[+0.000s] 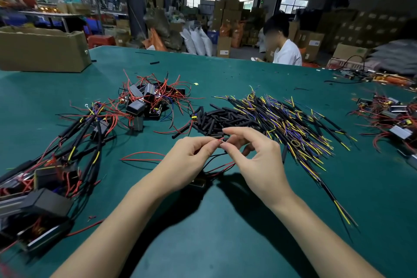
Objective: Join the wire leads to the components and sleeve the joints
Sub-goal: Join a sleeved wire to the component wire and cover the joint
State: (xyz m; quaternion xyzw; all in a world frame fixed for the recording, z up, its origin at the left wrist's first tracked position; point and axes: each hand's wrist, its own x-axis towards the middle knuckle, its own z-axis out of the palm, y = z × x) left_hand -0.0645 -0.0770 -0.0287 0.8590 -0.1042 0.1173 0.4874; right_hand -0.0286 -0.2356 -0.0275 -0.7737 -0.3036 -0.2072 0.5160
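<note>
My left hand point(191, 160) and my right hand point(255, 160) meet above the green table point(203, 232). Both pinch the tip of a thin red wire lead point(220, 139) between thumb and fingers. Red and black leads point(222, 166) run down from the hands to a small black component point(198, 181) lying on the table under my wrists, partly hidden by them. Just beyond the hands lies a heap of short black sleeve tubes point(216, 119). A spread of black cables with yellow, blue and purple leads point(293, 124) lies to the right of it.
Black box components with red leads lie in a pile at the back point(146, 101), in a sleeved bundle at the left point(45, 176) and at the right edge point(392, 119). A cardboard box point(42, 52) stands back left. A person in white point(286, 52) sits across the table.
</note>
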